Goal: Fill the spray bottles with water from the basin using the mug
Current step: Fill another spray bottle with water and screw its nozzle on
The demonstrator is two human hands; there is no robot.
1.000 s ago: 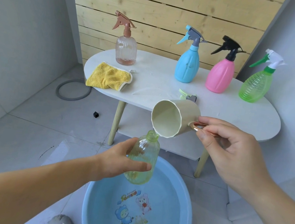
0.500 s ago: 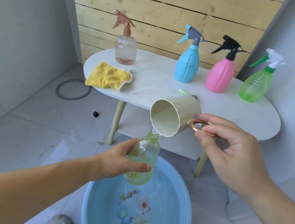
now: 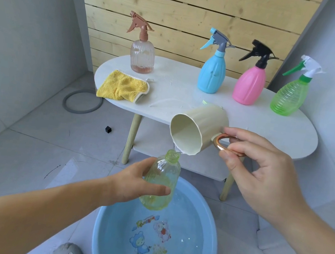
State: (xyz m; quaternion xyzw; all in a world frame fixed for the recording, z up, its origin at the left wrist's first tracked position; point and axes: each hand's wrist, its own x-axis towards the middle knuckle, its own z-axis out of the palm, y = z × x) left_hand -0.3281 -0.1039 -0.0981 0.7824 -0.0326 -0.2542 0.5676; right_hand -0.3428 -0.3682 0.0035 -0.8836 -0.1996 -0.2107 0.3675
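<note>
The yellow terry cloth [image 3: 122, 86] is lying on the white oval table [image 3: 249, 121], before the clear ribbed spray bottle [image 3: 142, 58]; the blue plastic basin [image 3: 97, 231] is sitting below, in front.

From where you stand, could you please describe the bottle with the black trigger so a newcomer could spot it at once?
Find the white oval table before the wooden wall. Four spray bottles stand along its far side; the pink bottle is third from the left, between the blue bottle and the green bottle. It alone has an opaque pink body and a black trigger.
</note>
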